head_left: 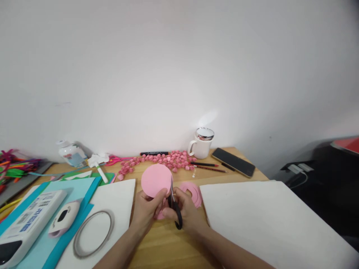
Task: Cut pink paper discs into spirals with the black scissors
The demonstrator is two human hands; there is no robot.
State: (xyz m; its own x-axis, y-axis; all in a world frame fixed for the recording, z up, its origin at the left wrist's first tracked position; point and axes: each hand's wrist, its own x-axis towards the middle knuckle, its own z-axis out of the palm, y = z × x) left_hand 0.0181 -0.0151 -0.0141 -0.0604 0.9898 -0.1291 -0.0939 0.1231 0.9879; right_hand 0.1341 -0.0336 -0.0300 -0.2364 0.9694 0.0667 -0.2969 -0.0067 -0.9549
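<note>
Here, pinches pink disc in left hand, clasps scissors in right hand, aiming blades away along disc's right edge.

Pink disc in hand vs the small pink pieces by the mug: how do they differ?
Size and shape: the pink disc is broad, flat and round; the small pink pieces are tiny by comparison and look curled.
Number: one disc; many pieces.
Place: the disc is in the left hand, against the scissors; the pieces lie on the table.
Shared: both pink.
</note>
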